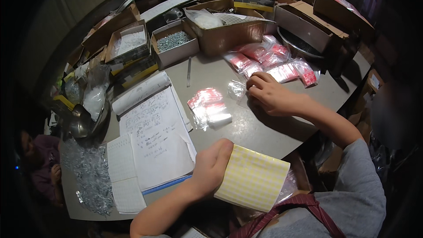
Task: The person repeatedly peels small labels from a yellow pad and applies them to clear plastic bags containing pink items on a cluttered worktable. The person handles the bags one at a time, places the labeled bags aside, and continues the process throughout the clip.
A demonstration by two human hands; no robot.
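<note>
My left hand (210, 167) is closed on the left edge of a yellow-and-white checked sheet (253, 177), held tilted over the table's near edge. Out over the table, my right hand (274, 94) has its fingers bent down at a small clear plastic bag (236, 89); its fingertips are partly hidden. A stack of clear bags with red print (210, 105) lies flat just left of that bag. Beyond my right hand is a heap of filled red-and-white bags (264, 57).
An open notebook (154, 139) lies to the left, with a pen (189, 72) beyond it. Bagged metal hardware (90, 176) covers the table's left end. At the back stand a box of screws (175, 42), a large carton (229, 35) and a round pan (299, 44). Another person (46, 158) is at far left.
</note>
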